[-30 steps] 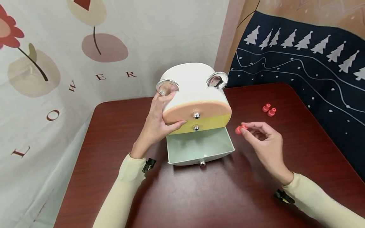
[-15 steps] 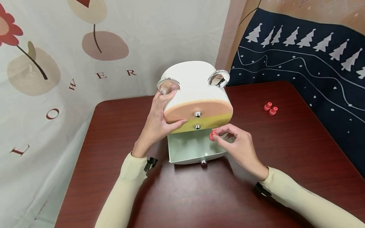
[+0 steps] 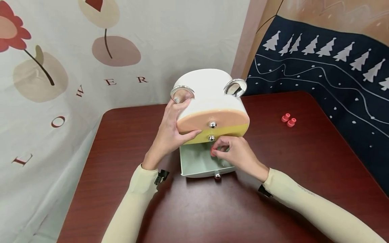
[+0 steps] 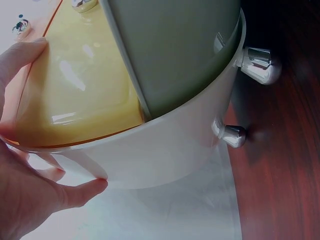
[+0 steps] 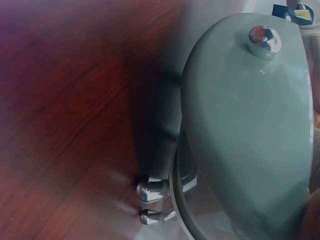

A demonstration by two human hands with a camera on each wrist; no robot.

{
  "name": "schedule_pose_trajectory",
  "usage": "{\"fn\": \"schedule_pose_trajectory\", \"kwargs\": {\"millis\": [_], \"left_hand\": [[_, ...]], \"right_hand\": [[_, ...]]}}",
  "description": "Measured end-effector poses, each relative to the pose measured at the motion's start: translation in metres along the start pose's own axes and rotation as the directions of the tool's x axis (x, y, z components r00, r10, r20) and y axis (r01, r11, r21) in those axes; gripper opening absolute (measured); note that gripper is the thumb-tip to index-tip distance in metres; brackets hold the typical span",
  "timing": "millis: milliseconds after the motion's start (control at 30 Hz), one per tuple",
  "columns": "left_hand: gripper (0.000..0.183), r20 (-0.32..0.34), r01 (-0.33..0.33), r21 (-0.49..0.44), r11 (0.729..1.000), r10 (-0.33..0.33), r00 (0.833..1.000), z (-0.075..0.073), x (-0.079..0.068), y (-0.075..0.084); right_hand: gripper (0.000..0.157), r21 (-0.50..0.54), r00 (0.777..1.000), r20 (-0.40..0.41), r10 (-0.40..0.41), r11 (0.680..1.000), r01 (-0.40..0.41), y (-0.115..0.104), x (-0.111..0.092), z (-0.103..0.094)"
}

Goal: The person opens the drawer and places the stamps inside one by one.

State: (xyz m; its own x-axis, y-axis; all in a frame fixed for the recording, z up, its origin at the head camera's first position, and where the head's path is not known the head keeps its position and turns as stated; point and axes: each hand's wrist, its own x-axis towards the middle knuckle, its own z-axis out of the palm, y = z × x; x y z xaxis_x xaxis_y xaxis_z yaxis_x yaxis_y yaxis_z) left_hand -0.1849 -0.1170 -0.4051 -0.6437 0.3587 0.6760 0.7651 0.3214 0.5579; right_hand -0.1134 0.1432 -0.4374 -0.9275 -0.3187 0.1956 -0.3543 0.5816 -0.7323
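A white toy-like drawer cabinet (image 3: 202,82) with silver ring ears stands on the table, tilted back slightly in view. Its orange top drawer (image 3: 197,122) and yellow middle drawer (image 3: 231,130) are closed; the green bottom drawer (image 3: 194,162) is pulled out. My left hand (image 3: 170,130) grips the cabinet's left side, thumb across the front and fingers along the white shell (image 4: 160,155). Over the green drawer, my right hand (image 3: 238,152) pinches a small red peg-like piece (image 3: 212,152), partly covered by the fingers. In the right wrist view only the drawer front (image 5: 250,115) shows clearly; the piece is hidden.
Two more red pieces (image 3: 288,120) stand close together on the brown table (image 3: 194,216), to the right. Silver feet (image 4: 262,66) stick out under the cabinet. Behind the table hang a pale flower-print cloth (image 3: 170,40) and a dark tree-print cloth (image 3: 322,81).
My right hand has moved left with the red piece, from beside the cabinet to over the open green drawer. The left hand keeps its grip on the cabinet.
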Motion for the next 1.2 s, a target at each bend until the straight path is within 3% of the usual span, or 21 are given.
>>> {"fn": "schedule_pose_trajectory", "kwargs": {"millis": [267,467,733,1000,1200], "left_hand": [[0.091,-0.002,-0.013,0.007,1.0,0.013,1.0,-0.001,0.0,0.0],[0.092,-0.012,-0.014,0.002,1.0,0.014,1.0,0.0,0.001,0.001],[0.092,-0.007,-0.016,0.003,1.0,0.016,1.0,0.001,0.0,0.0],[0.092,-0.013,0.004,0.008,1.0,-0.004,1.0,-0.001,-0.003,-0.001],[0.092,0.0,-0.011,0.007,1.0,0.011,1.0,0.0,-0.001,-0.001]], "right_hand": [[0.013,-0.154,0.994,0.109,0.003,0.988,0.014,-0.002,0.012,0.009],[0.014,-0.165,0.988,0.149,0.042,0.986,-0.017,-0.003,0.015,0.008],[0.011,-0.24,0.994,0.097,0.056,0.97,-0.031,-0.003,0.01,0.01],[0.009,-0.321,0.998,0.034,-0.047,0.945,0.055,-0.003,0.006,0.014],[0.014,-0.319,0.998,-0.013,-0.065,0.946,0.057,-0.004,-0.006,0.004]]}}
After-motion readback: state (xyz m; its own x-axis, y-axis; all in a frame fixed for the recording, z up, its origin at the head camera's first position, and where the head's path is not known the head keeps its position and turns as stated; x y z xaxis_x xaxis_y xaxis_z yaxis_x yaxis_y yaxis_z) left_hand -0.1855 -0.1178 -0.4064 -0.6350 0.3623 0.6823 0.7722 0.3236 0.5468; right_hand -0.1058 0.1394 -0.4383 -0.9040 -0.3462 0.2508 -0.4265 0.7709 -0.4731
